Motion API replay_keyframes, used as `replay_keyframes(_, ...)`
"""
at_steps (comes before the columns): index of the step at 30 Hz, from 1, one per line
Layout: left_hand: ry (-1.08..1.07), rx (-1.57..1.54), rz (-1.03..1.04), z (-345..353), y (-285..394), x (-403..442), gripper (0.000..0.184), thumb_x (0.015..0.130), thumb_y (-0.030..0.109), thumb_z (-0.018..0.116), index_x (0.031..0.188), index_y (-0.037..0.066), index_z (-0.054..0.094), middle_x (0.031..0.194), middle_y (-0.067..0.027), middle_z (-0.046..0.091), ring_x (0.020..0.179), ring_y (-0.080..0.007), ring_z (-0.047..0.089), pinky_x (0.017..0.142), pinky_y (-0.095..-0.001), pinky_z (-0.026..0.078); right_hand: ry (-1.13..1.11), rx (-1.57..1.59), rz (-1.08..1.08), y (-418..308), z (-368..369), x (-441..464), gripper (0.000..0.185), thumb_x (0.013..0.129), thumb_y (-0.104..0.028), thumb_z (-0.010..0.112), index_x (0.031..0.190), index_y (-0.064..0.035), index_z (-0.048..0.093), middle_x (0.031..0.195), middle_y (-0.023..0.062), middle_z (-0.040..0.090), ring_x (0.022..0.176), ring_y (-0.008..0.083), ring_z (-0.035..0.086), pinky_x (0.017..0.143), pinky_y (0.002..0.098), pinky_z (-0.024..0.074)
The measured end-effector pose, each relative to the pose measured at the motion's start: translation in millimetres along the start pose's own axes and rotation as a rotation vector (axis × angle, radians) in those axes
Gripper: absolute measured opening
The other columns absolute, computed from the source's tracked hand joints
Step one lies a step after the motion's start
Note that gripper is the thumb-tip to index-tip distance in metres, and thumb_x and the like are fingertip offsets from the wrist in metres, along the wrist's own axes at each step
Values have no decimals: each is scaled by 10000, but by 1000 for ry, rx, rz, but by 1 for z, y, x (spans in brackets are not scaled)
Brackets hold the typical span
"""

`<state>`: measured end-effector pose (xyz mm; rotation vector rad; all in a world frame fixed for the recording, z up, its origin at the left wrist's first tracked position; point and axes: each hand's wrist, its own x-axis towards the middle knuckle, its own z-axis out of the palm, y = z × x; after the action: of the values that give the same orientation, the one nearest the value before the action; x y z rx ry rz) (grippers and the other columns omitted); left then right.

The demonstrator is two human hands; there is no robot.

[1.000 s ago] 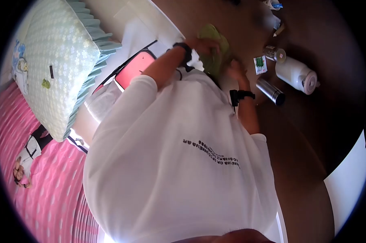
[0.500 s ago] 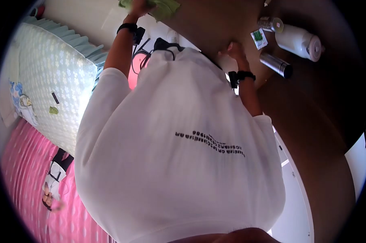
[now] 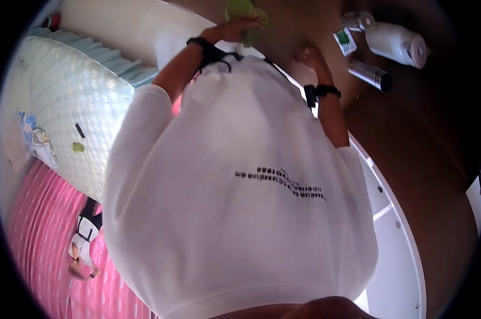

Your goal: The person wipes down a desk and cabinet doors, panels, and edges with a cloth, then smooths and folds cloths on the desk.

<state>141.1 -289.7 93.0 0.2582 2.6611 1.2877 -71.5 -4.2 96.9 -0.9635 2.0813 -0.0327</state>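
My left hand (image 3: 235, 30) is over the dark table, its fingers bent onto a green cloth (image 3: 239, 9) that lies bunched on the tabletop and shows on both sides of the hand. Near the table's edge, my right hand (image 3: 310, 57) has its fingers curled in, and I see nothing in them. Just right of it are a steel flask (image 3: 369, 75) lying on its side and a white packet with a green print (image 3: 345, 42). Black bands with small boxes circle both wrists.
Behind the flask are a large white bottle (image 3: 394, 45) and a clear jar (image 3: 358, 21). At left stands a bed (image 3: 81, 90) with a small dark remote-like object (image 3: 80, 131) and a green item (image 3: 78, 147). Beyond it, a person (image 3: 84, 231) is by a pink curtain (image 3: 43, 212).
My left hand has moved right across the table with the green cloth. My right hand stays near the table's edge, its fingers more curled in. The view has shifted slightly.
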Motion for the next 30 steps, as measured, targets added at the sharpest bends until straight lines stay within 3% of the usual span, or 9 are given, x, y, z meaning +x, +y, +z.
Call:
replay_keyframes(4,192,115,-206,-24,-21,-30,928,719,261,739,1505,148,261,1578,-154,220,1457,-362,200,1146,-570,192,78,150,15,-10,-2,-8,544,569,-409,913,680,-73,500,652,46,528,626,178,509,598,354,467)
replay_keyframes(9,582,339,-595,-41,-103,-84,1022,808,626,632,1549,150,113,1606,-154,118,1475,-358,126,1123,-591,196,86,161,-11,-17,-7,-10,509,565,-370,920,673,-88,511,617,43,518,592,169,509,550,345,454)
replay_keyframes(12,708,507,-674,-29,-142,-85,976,809,420,684,1495,-42,167,1556,-295,100,1458,-435,70,1176,-515,128,114,112,-51,-15,-13,-12,514,555,-374,923,678,-87,515,608,50,524,585,172,515,539,348,450)
replay_keyframes(15,494,535,-897,-18,-99,-63,951,861,486,593,1502,-52,141,1556,-295,110,1462,-430,54,1164,-571,83,58,193,10,-25,-19,-20,467,606,-349,898,717,-83,531,648,63,545,612,183,521,552,350,449)
replay_keyframes(18,424,592,-658,6,-69,-39,862,908,448,538,1507,-35,148,1569,-265,107,1469,-410,43,1147,-614,63,71,102,-175,-23,-12,-24,402,657,-290,861,771,-69,545,731,83,571,680,200,539,603,349,460)
replay_keyframes(20,177,646,-657,7,-33,-17,1021,825,656,580,1551,140,81,1617,-150,15,1488,-343,53,1111,-652,152,60,112,-286,-15,4,-22,391,670,-278,845,784,-59,541,764,90,574,705,216,541,628,355,462)
replay_keyframes(25,-183,472,-281,30,51,49,986,845,500,654,1551,134,70,1621,-126,-8,1492,-324,27,1119,-663,118,-17,70,-316,-30,25,-84,422,690,-278,817,937,-43,567,902,127,617,831,285,595,724,404,484)
replay_keyframes(28,-401,558,-104,52,92,87,976,831,371,702,1547,129,85,1622,-111,7,1492,-310,39,1126,-656,126,315,92,-349,-32,40,-121,775,746,-274,781,1369,-85,360,1167,187,606,1088,376,584,901,473,466)
replay_keyframes(30,-549,607,80,59,128,110,915,824,255,674,1546,167,119,1623,-95,45,1494,-284,70,1125,-647,172,426,171,-340,-20,54,-152,773,731,-219,772,1382,-103,370,1232,191,548,1109,391,558,944,461,456)
